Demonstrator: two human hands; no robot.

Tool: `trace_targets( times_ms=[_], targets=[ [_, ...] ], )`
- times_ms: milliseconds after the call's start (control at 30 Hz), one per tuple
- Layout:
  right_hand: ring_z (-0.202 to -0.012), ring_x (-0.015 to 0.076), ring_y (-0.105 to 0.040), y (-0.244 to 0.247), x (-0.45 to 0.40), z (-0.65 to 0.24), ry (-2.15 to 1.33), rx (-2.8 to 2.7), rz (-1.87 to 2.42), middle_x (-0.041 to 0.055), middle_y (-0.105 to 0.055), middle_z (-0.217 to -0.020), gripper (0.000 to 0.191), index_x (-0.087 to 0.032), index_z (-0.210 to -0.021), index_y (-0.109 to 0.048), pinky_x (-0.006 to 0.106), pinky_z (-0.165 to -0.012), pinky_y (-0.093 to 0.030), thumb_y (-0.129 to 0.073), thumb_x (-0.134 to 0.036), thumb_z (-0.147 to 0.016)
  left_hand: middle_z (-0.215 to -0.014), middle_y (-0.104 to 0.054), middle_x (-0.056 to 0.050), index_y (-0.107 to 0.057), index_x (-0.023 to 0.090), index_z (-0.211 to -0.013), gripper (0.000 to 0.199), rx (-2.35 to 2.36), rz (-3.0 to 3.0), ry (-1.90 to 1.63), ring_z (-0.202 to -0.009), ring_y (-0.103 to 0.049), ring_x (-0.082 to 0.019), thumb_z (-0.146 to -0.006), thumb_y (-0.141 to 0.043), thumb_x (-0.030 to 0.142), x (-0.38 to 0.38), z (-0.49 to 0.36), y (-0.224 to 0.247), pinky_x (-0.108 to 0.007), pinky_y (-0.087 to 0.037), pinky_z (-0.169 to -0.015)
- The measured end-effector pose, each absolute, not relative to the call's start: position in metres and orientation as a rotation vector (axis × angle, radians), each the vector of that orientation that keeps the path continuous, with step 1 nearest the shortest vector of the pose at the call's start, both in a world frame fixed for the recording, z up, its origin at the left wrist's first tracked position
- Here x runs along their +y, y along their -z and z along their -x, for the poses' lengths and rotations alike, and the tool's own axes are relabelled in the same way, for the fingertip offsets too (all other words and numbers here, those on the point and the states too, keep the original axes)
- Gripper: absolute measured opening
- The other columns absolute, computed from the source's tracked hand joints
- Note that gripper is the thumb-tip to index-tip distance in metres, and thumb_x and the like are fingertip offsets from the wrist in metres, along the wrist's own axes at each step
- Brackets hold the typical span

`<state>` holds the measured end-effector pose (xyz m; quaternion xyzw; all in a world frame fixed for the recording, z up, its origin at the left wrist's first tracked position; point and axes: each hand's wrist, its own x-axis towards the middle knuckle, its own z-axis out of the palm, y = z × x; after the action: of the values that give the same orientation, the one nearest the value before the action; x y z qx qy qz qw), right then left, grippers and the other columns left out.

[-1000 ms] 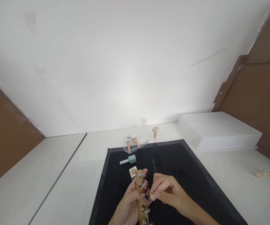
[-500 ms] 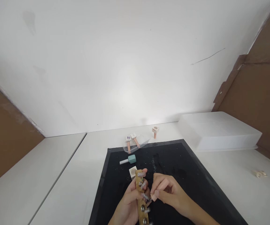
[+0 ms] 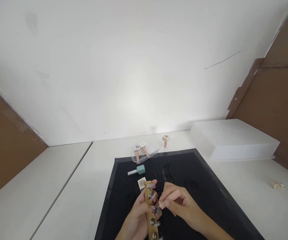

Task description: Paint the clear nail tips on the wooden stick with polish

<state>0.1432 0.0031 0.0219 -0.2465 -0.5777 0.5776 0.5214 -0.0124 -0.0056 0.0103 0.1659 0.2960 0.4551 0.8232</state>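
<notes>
My left hand point(image 3: 140, 215) is wrapped round a narrow wooden strip point(image 3: 149, 217) held lengthwise. Several metal knobs line the strip, with greyish false nail tips point(image 3: 156, 210) on them. In my right hand point(image 3: 184, 204) is a pink nail polish brush cap point(image 3: 172, 197), pinched between thumb and fingers. Its lower end points at a nail tip near the strip's middle; whether the bristles touch it I cannot tell. Just beyond my left fingers sits a white square bottle point(image 3: 142, 183), partly hidden by the hand and strip.
A green polish bottle point(image 3: 140, 169) with a white cap lies on the black mat point(image 3: 199, 166). Behind it, two pink-capped bottles point(image 3: 137, 155) rest on a clear tray point(image 3: 154, 153). Another pink-capped bottle point(image 3: 166, 138) is farther back. A translucent bin point(image 3: 244, 150) and small beige rings point(image 3: 277, 185) are right.
My right hand has shifted slightly up and left, bringing the brush cap's lower end closer to the nail tips. My left hand and the strip stay nearly still.
</notes>
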Motion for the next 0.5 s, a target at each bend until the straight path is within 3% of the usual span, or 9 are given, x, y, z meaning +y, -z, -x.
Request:
trace_targets(
  times_ms=[500],
  targets=[
    [-0.050,0.0086,-0.044,-0.0202,0.0028,-0.1437,-1.475,-1.324,0.622,0.0016,-0.058,-0.067,0.021,-0.018,-0.061,-0.072,0.022,-0.047,-0.039,-0.065,-0.030,-0.077,-0.071,-0.049,0.002,-0.053,0.025,-0.118,0.070,0.622,-0.377,-0.952,-0.060,-0.042,-0.008,-0.052,-0.057,0.001,-0.0058,0.0111,-0.0109,-0.024,-0.030,-0.058]
  ],
)
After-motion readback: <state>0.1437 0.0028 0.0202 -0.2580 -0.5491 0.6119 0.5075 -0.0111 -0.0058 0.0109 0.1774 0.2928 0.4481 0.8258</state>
